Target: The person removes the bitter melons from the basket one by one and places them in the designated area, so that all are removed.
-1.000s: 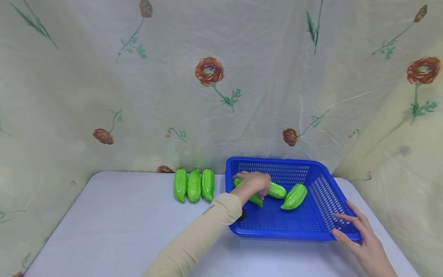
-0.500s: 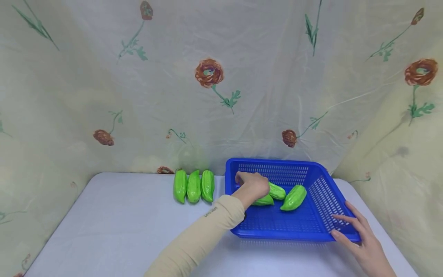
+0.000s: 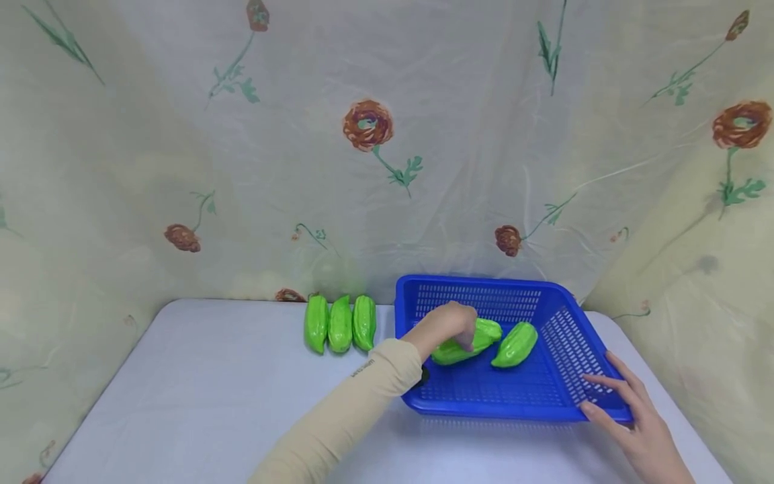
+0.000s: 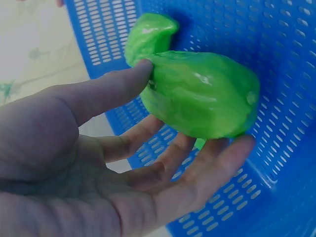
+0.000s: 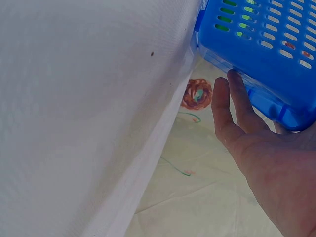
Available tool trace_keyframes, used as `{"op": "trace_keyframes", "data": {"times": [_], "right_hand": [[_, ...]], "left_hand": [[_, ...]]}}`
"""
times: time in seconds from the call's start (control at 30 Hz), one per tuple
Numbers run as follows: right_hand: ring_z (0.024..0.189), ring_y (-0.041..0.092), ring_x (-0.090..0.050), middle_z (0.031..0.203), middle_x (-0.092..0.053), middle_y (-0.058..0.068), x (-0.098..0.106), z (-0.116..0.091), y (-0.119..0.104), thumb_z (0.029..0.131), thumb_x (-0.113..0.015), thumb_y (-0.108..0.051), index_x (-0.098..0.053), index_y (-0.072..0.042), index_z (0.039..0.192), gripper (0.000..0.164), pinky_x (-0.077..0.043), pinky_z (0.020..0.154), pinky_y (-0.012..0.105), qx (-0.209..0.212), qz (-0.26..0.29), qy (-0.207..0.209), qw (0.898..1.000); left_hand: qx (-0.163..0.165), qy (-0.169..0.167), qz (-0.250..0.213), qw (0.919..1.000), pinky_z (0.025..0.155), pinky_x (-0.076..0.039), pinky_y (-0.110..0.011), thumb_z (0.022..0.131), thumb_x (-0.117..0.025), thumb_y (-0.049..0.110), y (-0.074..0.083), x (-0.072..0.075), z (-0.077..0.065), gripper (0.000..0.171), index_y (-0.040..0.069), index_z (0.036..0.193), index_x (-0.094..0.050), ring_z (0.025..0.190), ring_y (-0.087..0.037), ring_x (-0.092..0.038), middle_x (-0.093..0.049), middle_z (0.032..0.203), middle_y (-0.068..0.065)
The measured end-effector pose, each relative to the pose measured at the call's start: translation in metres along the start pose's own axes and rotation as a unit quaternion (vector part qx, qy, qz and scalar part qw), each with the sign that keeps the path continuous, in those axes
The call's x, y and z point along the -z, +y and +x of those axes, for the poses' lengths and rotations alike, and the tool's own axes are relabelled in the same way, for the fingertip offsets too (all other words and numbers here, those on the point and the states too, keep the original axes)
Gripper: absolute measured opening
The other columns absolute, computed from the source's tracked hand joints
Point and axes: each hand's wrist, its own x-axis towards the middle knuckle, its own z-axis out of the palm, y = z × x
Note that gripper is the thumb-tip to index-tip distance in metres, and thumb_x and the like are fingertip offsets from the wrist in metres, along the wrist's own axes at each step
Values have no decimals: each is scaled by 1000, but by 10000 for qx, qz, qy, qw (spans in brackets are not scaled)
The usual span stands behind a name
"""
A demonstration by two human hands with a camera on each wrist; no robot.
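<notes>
A blue slotted plastic basket (image 3: 484,407) stands on the right of the table. Inside it lie several glossy green ridged bitter melons, with one bitter melon (image 3: 514,346) at the right. My left hand (image 3: 450,326) reaches in at the basket's left side and holds another bitter melon (image 4: 207,94), thumb at its near end and fingertips along its lower side. Behind that one, a further bitter melon (image 4: 148,37) shows in the left wrist view. At the basket's front right corner, my right hand (image 3: 641,423) grips the rim, thumb in front and a finger reaching over.
Three more bitter melons (image 3: 340,325) stand side by side at the table's back edge, left of the basket. A white cloth covers the table (image 3: 199,390). Flower-patterned curtain (image 3: 290,154) hangs behind and at both sides.
The leftmost bitter melon in the basket has turned from pointing toward the front to lying slantwise, beside the middle one. My left hand has shifted slightly right over it. The right hand stays put.
</notes>
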Motion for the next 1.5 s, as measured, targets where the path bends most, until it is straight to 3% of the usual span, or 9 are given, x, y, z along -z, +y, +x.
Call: {"op": "trace_keyframes", "data": {"times": [0.23,0.4,0.57,0.7,0.83,0.93,1.13,1.33,1.5], "right_hand": [[162,-10,-1,181,-8,-22,2,0,-1,107,-68,-21,-60,-10,147,42,1,131,67,-46,11,-41,10000],[169,7,4,182,-4,-18,2,3,0,108,-67,-25,-58,-11,149,44,-5,121,88,-257,41,-189,9995],[169,7,5,183,-4,-17,2,3,-2,108,-67,-25,-58,-10,149,45,-5,120,89,-294,35,-184,9994],[165,-5,3,182,-6,-18,1,2,-2,107,-68,-22,-59,-9,148,44,0,129,77,-148,12,-65,9999],[166,-2,4,183,-6,-15,0,2,-2,107,-68,-22,-59,-11,148,44,1,129,77,-144,39,-90,9998],[167,1,4,182,-6,-16,0,3,-1,107,-68,-23,-59,-10,148,44,-3,124,85,-163,49,-105,9998],[164,-7,2,180,-7,-23,0,2,0,106,-69,-22,-60,-10,147,43,-1,128,76,-93,-12,-16,10000],[166,-1,3,181,-4,-22,0,3,0,107,-68,-23,-59,-9,147,44,-3,128,78,-180,-25,-59,9998],[169,9,5,183,-3,-16,1,3,0,107,-68,-23,-57,-8,148,45,-5,126,82,-289,-19,-132,9995]], "left_hand": [[-566,-271,-1453,9874,78,-69,-37,103,-73,37,-17,4,-1,57,18,154,-55,105,-23,-77,-62,151,-5],[-886,-89,-1996,9758,74,-68,-32,104,-72,36,-28,4,-11,54,14,151,-58,89,-19,-75,-66,145,-8],[-1110,101,-2671,9572,70,-67,-31,104,-73,33,-37,4,-19,53,10,149,-56,80,-20,-76,-61,149,-15],[-1217,15,-3237,9383,79,-68,-36,104,-73,30,-47,5,-22,53,8,149,-54,94,-24,-79,-55,156,-19],[-1279,-6,-3628,9231,88,-68,-39,104,-73,31,-60,2,-25,52,9,147,-54,108,-26,-77,-55,156,-19],[-1350,-20,-3810,9146,85,-68,-37,104,-72,33,-69,-1,-27,52,10,147,-54,105,-25,-77,-55,155,-19],[-1470,132,-4043,9026,84,-68,-38,105,-72,34,-84,1,-37,54,12,150,-53,109,-25,-76,-53,159,-19],[-1612,167,-4704,8674,96,-66,-45,107,-69,32,-106,2,-54,65,12,162,-40,126,-31,-71,-60,152,-21],[-1626,258,-5005,8499,94,-66,-43,109,-65,33,-125,-4,-64,63,15,163,-38,118,-29,-72,-63,146,-20]]}}
